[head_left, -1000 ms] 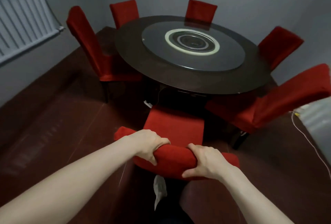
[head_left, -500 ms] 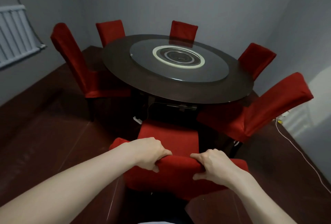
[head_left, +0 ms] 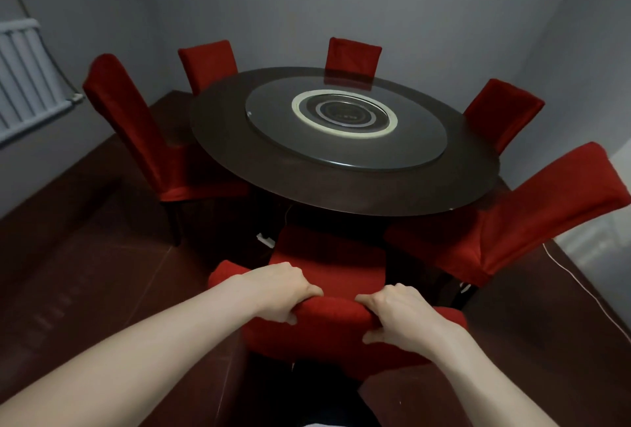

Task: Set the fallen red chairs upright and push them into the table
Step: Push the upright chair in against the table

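Gripping the backrest of the near chair (head_left: 327, 334): my left hand (head_left: 283, 290) and right hand (head_left: 399, 317), both curled over its top. Chair upright, seat at the edge of the worktop (head_left: 341, 194). Five other chairs (head_left: 355, 54) stand. I judge one push is left.

Bare left hand (head_left: 281, 290) and right hand (head_left: 401, 319), forearms uncovered to the frame's edge; pale sliver of clothing (head_left: 319, 424) at bottom centre, indistinct.

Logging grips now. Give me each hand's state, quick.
Left hand: closed on the chair back.
Right hand: closed on the same chair back.
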Demonstrator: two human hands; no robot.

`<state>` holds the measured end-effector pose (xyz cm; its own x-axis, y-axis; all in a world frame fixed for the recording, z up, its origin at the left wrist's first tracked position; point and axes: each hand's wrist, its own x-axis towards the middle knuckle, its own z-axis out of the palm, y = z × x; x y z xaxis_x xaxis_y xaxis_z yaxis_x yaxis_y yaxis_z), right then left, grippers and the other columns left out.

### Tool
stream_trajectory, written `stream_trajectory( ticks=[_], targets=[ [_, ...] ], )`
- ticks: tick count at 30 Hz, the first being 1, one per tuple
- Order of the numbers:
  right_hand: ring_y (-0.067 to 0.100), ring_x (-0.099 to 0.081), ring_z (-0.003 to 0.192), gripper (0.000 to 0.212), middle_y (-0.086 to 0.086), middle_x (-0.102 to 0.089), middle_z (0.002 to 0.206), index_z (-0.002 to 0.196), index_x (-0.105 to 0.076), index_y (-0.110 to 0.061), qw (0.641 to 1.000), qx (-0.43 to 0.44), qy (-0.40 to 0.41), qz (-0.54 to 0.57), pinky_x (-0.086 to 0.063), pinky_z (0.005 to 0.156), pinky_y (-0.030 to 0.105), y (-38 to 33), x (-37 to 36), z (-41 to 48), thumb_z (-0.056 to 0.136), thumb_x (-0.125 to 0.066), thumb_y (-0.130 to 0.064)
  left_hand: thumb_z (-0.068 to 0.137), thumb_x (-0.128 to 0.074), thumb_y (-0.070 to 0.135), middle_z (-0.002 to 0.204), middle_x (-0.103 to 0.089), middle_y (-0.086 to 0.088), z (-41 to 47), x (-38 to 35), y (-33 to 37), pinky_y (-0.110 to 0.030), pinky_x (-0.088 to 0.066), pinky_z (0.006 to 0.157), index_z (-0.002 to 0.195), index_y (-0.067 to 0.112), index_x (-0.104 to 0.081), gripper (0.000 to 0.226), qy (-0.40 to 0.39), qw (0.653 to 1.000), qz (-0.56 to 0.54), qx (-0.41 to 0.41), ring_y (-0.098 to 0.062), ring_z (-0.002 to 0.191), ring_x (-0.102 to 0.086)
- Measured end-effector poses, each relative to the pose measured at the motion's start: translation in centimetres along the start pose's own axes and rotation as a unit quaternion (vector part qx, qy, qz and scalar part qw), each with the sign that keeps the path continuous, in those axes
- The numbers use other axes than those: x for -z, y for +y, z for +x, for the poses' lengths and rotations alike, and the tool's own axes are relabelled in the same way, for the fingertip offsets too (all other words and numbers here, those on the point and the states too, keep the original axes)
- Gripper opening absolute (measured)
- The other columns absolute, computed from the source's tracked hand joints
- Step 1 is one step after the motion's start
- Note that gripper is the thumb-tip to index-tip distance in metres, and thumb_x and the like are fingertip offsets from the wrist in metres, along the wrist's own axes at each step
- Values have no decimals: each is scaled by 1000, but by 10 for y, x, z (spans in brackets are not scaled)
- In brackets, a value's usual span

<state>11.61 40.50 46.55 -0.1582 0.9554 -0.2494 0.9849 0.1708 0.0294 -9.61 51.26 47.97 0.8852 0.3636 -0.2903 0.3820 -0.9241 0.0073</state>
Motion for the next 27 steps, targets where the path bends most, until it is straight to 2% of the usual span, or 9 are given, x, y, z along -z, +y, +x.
stream_trajectory(
  ticks=[4, 9, 15, 22, 27],
  targets=[
    [25, -65, 96, 44, -2, -69, 97, 109, -58, -29, 1000, -1, 12, -1, -46, 75, 34, 20, 8, 34, 75, -71, -53, 84, -70, 31, 107, -69, -5, 26, 11, -29, -31, -42, 80, 126, 27, -53, 45, 17, 1000, 16, 1, -26, 100, -62],
    [23, -66, 95, 43, -4, -70, 96, 110, -58, -31, 1000, 5, 21, 3, -43, 72, 32, 38, 15, 71, 75, -72, -53, 85, -69, 31, 108, -69, -1, 51, 16, -62, -36, -47, 91, 129, 28, -51, 48, 24, 1000, 19, -2, -22, 102, -63],
    [22, -65, 95, 40, -5, -70, 95, 109, -58, -35, 1000, 10, 22, -2, -39, 70, 30, 61, 24, 111, 75, -72, -51, 85, -69, 31, 110, -69, 0, 79, 18, -94, -33, -46, 87, 131, 29, -50, 49, 43, 999, 13, 12, -21, 102, -63],
    [23, -65, 98, 46, -4, -70, 100, 115, -58, -35, 1000, 10, 19, -20, -43, 73, 31, 91, 31, 152, 75, -73, -51, 85, -70, 32, 111, -69, -1, 113, 21, -122, -36, -47, 92, 134, 30, -48, 53, 40, 999, 4, 25, -22, 104, -62],
    [28, -64, 102, 50, 0, -70, 105, 118, -58, -36, 999, -4, 20, -28, -48, 80, 36, 113, 33, 175, 73, -73, -52, 83, -71, 33, 108, -69, -2, 139, 24, -140, -34, -47, 86, 132, 32, -48, 54, 41, 999, 0, 32, -24, 102, -63]
  ],
)
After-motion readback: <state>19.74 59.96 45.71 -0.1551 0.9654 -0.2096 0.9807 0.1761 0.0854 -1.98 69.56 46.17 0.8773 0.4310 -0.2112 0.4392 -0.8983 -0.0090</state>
